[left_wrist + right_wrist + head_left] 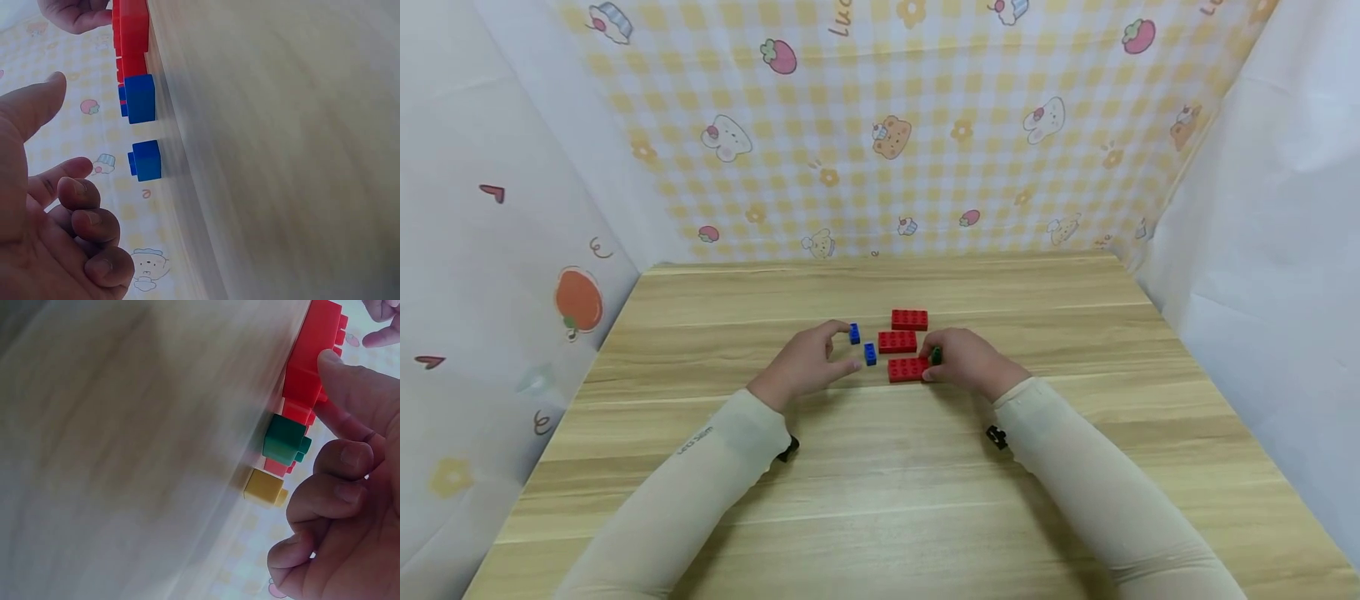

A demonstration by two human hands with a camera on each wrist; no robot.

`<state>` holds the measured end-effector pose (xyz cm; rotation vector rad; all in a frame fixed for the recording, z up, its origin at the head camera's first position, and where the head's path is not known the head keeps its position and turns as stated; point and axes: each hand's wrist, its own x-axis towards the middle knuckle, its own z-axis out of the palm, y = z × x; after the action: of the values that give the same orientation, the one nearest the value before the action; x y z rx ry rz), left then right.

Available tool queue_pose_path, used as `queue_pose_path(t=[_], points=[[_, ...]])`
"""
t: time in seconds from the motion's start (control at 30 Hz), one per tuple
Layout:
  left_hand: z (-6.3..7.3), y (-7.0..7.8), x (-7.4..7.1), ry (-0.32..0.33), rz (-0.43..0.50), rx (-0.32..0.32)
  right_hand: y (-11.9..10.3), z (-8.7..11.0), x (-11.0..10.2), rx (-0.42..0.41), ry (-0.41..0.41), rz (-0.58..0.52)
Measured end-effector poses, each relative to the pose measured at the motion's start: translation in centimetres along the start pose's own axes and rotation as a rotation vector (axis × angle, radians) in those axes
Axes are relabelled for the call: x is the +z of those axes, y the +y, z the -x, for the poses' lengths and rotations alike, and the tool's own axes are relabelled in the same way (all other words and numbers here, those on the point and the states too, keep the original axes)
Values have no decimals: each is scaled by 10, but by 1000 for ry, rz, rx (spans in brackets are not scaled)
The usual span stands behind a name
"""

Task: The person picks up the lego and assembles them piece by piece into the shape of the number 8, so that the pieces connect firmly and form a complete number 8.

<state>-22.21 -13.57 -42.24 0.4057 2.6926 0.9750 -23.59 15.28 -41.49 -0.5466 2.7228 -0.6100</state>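
Note:
Three red bricks lie on the table: a front one (907, 371), a middle one (897, 342) and a back one (910, 319). My right hand (966, 358) pinches the right end of the front red brick between thumb and index finger, its other fingers curled. Beside that hand stand a green brick (284, 439) and a yellow brick (263, 487); the head view hides the yellow one. To the left are two small blue bricks, a nearer (870, 354) and a farther (854, 333). My left hand (805, 364) hovers by them, thumb and index spread, holding nothing.
The bricks stand around the middle of a wooden table (880, 500). A checked, patterned cloth (850, 125) hangs behind its back edge, with white sheets at the left (512, 333) and right (1270, 250). Dark wrist devices show under both sleeves.

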Motion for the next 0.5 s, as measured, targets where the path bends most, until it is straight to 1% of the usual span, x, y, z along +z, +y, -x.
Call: queue_pose_path(t=[0.33, 0.5], points=[[-5, 8, 1, -34, 26, -40, -5, -1, -1, 41, -13, 2], [-10, 11, 4, -33, 38, -40, -5, 0, -2, 48, -15, 4]])
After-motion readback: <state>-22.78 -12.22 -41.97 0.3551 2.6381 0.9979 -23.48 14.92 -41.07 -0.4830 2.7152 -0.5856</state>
